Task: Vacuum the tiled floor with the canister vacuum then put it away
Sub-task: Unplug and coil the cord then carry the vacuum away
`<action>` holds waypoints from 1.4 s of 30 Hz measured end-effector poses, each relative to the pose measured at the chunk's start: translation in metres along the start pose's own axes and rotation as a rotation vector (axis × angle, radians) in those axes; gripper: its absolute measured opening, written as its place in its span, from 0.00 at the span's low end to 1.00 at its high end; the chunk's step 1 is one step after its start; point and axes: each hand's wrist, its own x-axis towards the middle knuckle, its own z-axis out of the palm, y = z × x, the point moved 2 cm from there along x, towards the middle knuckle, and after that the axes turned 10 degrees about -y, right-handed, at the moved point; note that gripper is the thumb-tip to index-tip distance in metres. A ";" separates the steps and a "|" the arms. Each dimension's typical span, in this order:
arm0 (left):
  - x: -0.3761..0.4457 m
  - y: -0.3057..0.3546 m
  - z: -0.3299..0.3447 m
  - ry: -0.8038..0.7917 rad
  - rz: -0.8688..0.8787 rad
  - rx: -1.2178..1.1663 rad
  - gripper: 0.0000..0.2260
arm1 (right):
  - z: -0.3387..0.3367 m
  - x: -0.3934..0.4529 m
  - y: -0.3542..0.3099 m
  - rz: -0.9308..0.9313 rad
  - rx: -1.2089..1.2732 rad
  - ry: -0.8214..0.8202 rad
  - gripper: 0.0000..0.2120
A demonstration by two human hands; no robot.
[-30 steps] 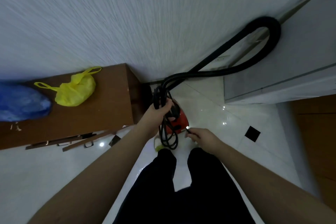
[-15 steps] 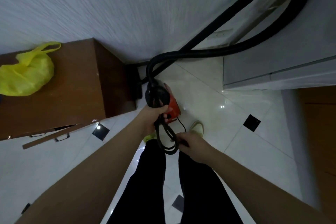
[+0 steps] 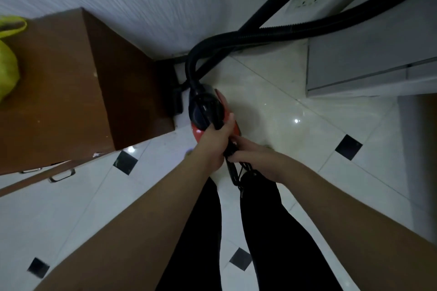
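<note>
Both hands have closed together since before; left hand grips the black coiled cord atop the red-and-black canister vacuum; right hand pinches the cord's hanging loops.

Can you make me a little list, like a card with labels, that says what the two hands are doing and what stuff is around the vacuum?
Left hand: left hand grips the coiled black power cord over the vacuum
Right hand: right hand holds the same cord bundle lower down
Vacuum: small red and black canister vacuum on the glossy white tiled floor
Hose: ribbed black hose curves up from the vacuum toward the wall
Beside it: brown wooden cabinet with a yellow plastic bag on top
Wall: white wall socket
</note>
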 end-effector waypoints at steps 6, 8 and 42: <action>0.019 0.009 -0.009 -0.008 -0.077 0.078 0.16 | -0.012 0.032 0.000 0.038 -0.333 0.006 0.21; 0.024 0.013 -0.016 0.018 -0.084 0.016 0.17 | -0.017 0.038 0.004 0.037 -0.243 -0.034 0.19; 0.039 -0.012 -0.042 -0.464 -0.621 1.377 0.09 | -0.018 0.053 0.056 -0.378 -1.247 0.631 0.46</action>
